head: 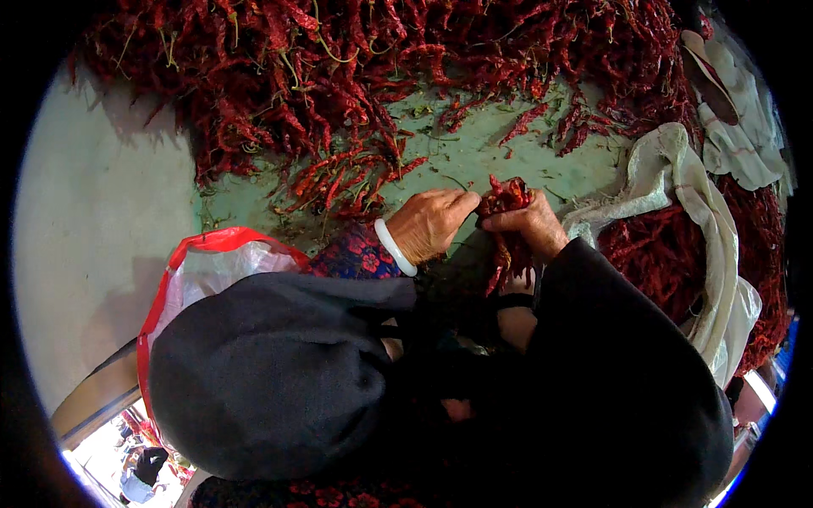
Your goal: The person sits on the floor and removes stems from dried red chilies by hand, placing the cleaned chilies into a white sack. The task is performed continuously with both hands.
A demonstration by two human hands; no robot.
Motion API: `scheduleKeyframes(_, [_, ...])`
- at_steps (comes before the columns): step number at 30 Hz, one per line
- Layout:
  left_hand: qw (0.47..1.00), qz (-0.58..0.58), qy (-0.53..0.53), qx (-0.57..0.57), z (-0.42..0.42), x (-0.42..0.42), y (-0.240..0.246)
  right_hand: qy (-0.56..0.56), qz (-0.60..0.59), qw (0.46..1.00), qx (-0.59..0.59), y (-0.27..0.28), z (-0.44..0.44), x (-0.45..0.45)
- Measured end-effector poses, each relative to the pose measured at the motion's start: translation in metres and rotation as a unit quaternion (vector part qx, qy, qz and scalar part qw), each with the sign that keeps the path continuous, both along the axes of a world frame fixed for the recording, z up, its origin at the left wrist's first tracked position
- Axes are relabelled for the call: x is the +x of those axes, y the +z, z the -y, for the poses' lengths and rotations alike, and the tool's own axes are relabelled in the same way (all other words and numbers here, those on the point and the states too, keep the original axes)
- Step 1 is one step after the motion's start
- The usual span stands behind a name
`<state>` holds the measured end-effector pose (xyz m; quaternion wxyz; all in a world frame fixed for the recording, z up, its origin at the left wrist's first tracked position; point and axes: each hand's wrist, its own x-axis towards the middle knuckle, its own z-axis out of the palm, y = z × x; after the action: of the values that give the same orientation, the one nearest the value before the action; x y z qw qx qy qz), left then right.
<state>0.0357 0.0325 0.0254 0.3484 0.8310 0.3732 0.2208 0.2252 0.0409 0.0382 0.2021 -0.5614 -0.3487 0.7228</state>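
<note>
My right hand (530, 222) is closed around a bunch of dried red chillies (502, 260), their lower ends hanging beneath the fist. Close beside it, my left hand (432, 219), with a white bangle (395, 247) at the wrist, has thumb and forefinger pinched near the bunch. Whether the thin dark stem at those fingertips is held cannot be told. A small cluster of dried chillies (336, 181) lies on the green surface (438, 162) beyond my left forearm. Past both hands spreads a large heap of dried red chillies (273, 82).
An open woven sack (714, 216) of dried chillies stands at the right, with pale cloth (740, 146) beyond it. A plastic bag with a red rim (209, 240) is by my left arm. Loose chillies and stem bits lie scattered ahead. A pale wall (108, 190) is at the left.
</note>
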Motion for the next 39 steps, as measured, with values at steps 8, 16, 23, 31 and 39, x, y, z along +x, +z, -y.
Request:
scheduleKeyframes(8, [0.994, 0.023, 0.105, -0.024, 0.007, 0.008, 0.005, -0.022, -0.003, 0.999, -0.040, -0.002, 0.000, -0.010])
scheduleKeyframes(16, [0.972, 0.070, 0.212, -0.073, 0.004, 0.011, -0.001, -0.039, -0.069, 0.996, -0.035, -0.004, -0.001, -0.012])
scheduleKeyframes(23, [0.769, 0.347, 0.082, -0.531, -0.009, -0.004, 0.033, -0.122, -0.277, 0.940, -0.159, 0.004, 0.008, -0.005])
scheduleKeyframes(31, [0.908, 0.213, 0.085, -0.350, -0.011, -0.006, 0.024, -0.109, -0.271, 0.946, -0.144, -0.004, 0.004, -0.009])
scheduleKeyframes(39, [0.968, -0.085, 0.213, -0.105, -0.009, -0.003, 0.006, -0.032, -0.211, 0.977, 0.025, -0.002, 0.011, -0.014])
